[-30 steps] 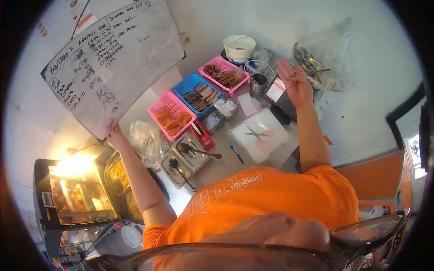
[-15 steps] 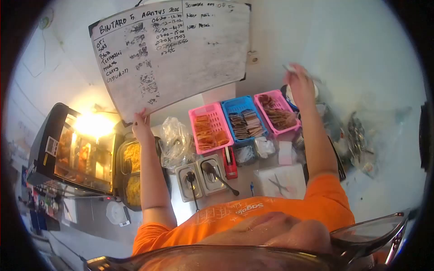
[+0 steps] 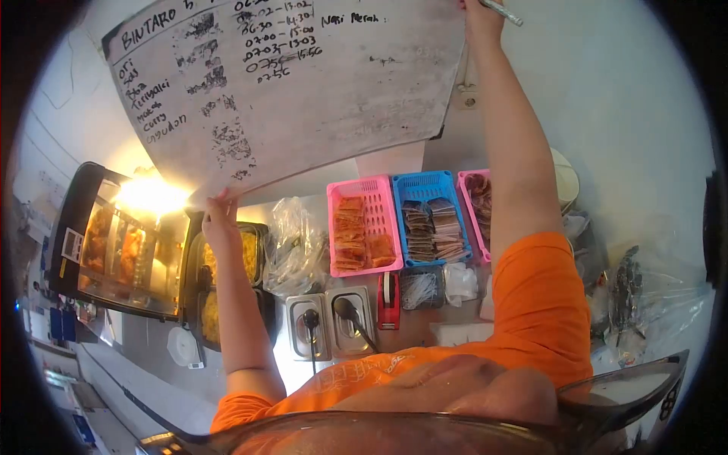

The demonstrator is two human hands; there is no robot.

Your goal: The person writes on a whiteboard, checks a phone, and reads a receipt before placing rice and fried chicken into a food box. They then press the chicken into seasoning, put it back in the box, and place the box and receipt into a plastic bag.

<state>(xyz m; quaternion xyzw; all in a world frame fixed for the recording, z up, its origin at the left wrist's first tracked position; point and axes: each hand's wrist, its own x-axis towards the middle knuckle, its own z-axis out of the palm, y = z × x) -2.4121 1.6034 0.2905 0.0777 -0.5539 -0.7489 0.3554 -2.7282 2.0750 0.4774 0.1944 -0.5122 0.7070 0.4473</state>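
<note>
A whiteboard (image 3: pixel 303 106) with handwritten words and times hangs tilted at the top of the view. My left hand (image 3: pixel 221 212) is closed on its lower left corner. Raised at the upper right, my right hand (image 3: pixel 483 19) has a pen-like marker (image 3: pixel 502 10) in it, and its fingertips are at the board's right edge, partly cut off by the top of the frame. Below the board stand a pink basket (image 3: pixel 394 227) and a blue basket (image 3: pixel 464 220) with packets in them. My right forearm partly hides another pink basket (image 3: pixel 463 182).
A lit display warmer (image 3: pixel 73 227) is at the left. Beside it are trays of yellow food (image 3: pixel 249 254), a clear plastic bag (image 3: pixel 292 250), two metal containers (image 3: pixel 292 326) with ladles and a red tape dispenser (image 3: pixel 389 311). More plastic bags (image 3: pixel 652 296) lie at the right.
My right hand has moved up and left to the board's right edge, with the marker still in it. The board appears nearer and higher. My left hand stays at its lower corner.
</note>
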